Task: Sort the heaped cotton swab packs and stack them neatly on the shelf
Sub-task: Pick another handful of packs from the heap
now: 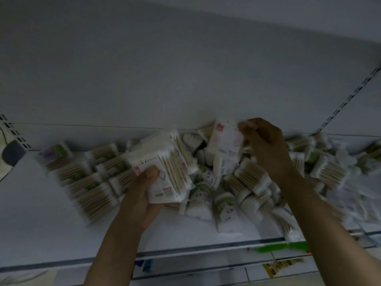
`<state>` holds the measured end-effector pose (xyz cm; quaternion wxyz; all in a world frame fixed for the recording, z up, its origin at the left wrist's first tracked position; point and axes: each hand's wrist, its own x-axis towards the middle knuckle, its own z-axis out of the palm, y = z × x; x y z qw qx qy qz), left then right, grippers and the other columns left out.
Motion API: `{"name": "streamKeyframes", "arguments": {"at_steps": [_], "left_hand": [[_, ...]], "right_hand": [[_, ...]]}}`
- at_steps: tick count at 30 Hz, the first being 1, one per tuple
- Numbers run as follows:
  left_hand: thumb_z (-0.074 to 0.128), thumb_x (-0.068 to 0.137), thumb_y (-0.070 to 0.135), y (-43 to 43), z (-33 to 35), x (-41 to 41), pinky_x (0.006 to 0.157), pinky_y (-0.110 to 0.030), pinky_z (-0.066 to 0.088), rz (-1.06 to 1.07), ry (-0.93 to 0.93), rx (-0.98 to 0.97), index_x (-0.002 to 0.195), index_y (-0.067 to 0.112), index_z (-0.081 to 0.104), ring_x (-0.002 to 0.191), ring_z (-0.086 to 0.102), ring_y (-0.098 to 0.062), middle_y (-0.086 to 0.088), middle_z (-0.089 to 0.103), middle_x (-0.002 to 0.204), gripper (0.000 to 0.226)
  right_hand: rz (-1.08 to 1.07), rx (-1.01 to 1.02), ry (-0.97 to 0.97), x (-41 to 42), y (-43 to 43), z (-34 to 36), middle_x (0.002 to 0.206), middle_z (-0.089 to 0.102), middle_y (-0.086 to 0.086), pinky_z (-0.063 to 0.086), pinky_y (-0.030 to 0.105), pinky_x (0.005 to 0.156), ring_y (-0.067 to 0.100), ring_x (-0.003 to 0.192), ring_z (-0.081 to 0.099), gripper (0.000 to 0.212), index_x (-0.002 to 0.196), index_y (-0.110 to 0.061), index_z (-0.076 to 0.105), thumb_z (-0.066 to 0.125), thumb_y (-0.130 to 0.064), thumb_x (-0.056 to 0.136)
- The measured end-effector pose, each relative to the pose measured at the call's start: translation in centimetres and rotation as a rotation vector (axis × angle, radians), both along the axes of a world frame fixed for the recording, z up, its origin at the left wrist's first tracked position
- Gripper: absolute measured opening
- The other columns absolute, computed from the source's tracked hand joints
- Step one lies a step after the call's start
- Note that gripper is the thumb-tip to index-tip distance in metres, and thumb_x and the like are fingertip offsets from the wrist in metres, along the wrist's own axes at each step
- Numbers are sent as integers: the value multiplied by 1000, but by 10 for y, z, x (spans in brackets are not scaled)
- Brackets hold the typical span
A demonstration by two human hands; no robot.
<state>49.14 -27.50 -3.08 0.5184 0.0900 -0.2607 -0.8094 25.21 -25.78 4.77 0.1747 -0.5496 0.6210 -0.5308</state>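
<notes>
Sorting loose packs out of a cotton swab heap on a white shelf.
Gripped in the left hand, thumb on top: a squared bundle of packs, just above the heap. Pinched in the right hand, higher, near the back wall: a single pack. Left of the heap, tidy rows already laid. Seemingly mid-gathering; next, likely adding the single pack to the bundle, then setting it beside the rows.

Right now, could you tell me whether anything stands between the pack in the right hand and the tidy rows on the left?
Yes: the bundle of packs gripped by the left hand sits between that pack and the rows.
</notes>
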Motion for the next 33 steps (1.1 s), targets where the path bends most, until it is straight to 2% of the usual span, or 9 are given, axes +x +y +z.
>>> {"name": "streamKeyframes", "arguments": {"at_steps": [2, 6, 9, 13, 19, 22, 25, 28, 33], "left_hand": [[79, 80, 23, 2, -3, 2, 101, -41, 46, -143, 114, 49, 124, 8, 64, 122, 56, -27, -15, 62, 128, 49], [35, 104, 9, 4, 1, 15, 115, -51, 20, -193, 96, 84, 142, -11, 33, 138, 31, -41, -30, 36, 146, 43], [30, 106, 14, 9, -15, 9, 114, -52, 20, -321, 209, 63, 143, -11, 29, 137, 31, -43, -32, 35, 145, 44], [21, 108, 15, 7, -30, 10, 113, -55, 17, -504, 310, 28, 143, -13, 24, 137, 28, -47, -37, 30, 145, 45], [30, 106, 25, 6, -32, 11, 114, -54, 20, -435, 331, 27, 142, -4, 35, 136, 34, -42, -29, 38, 145, 47], [28, 103, 40, 11, -35, 14, 117, -50, 12, -375, 349, 39, 146, 6, 35, 141, 28, -36, -21, 35, 150, 55], [29, 101, 49, 16, -37, 16, 116, -50, 13, -323, 345, 38, 146, 11, 37, 143, 26, -33, -16, 35, 152, 59], [27, 100, 54, 23, -33, 17, 115, -47, 15, -291, 348, 16, 146, 12, 39, 143, 27, -31, -13, 36, 152, 63], [30, 99, 55, 30, -27, 18, 116, -45, 7, -247, 317, -31, 149, 11, 31, 145, 20, -30, -13, 30, 155, 66]], "right_hand": [[47, 61, -87, 12, 9, 5, 57, 57, -14, 43, 14, 55, 1, 58, 52, 20, 73, -10, 60, 58, -14, 93], [108, 94, -22, 48, 18, 0, 60, 56, -6, 41, 21, 57, 4, 58, 51, 23, 71, -15, 61, 60, -22, 93], [130, 26, 81, 93, 24, -21, 58, 49, -8, 34, 12, 52, 2, 55, 47, 20, 74, -23, 52, 46, -27, 93], [137, -16, 17, 113, 26, -43, 60, 48, -6, 32, 13, 50, 3, 52, 46, 24, 83, -11, 52, 34, -23, 96], [81, -78, 245, 89, -10, -17, 61, 57, -3, 46, 30, 59, 13, 59, 56, 46, 68, -14, 58, 37, -45, 95], [-120, 46, 430, 35, -58, -14, 92, 65, 6, 50, 35, 75, 21, 85, 61, 25, 95, -12, 62, 55, -36, 93], [-118, 397, 557, -3, -84, -24, 123, 56, 10, 42, 34, 87, 29, 111, 54, 44, 124, -12, 47, 65, -26, 87], [-97, 470, 662, -12, -90, -31, 126, 54, 13, 40, 34, 87, 32, 113, 51, 48, 126, -12, 45, 67, -21, 84], [-81, 413, 893, -6, -85, -22, 119, 51, 17, 40, 36, 84, 35, 109, 52, 25, 112, -9, 63, 58, -23, 91]]}}
